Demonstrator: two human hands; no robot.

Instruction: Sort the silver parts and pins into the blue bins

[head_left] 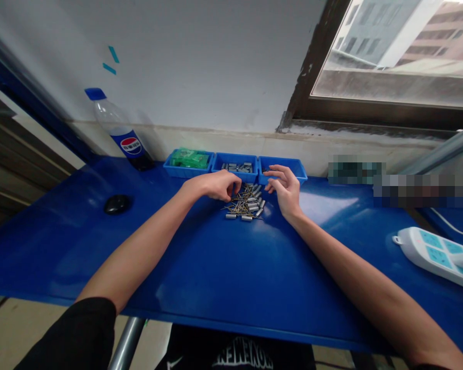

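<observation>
A loose pile of thin brass-coloured screws or pins [237,207] and short silver metal pieces [253,207] lies on the blue table. My left hand [220,185] is at the pile's left edge, thumb and fingertips curled together in a pinch; whatever sits between them is too small to make out. On the pile's other side, my right hand [286,192] hovers with its fingers bent and apart, in front of the right blue bin [299,172]. Behind the pile, the middle blue bin [235,176] holds several silver pieces. Green plastic packaging [191,158] fills the left blue bin [173,169].
A Pepsi bottle [131,144] stands at the back left, with a black computer mouse [117,204] nearer to me. A white power strip [440,257] lies at the right. The wall and window frame [370,110] bound the table's back.
</observation>
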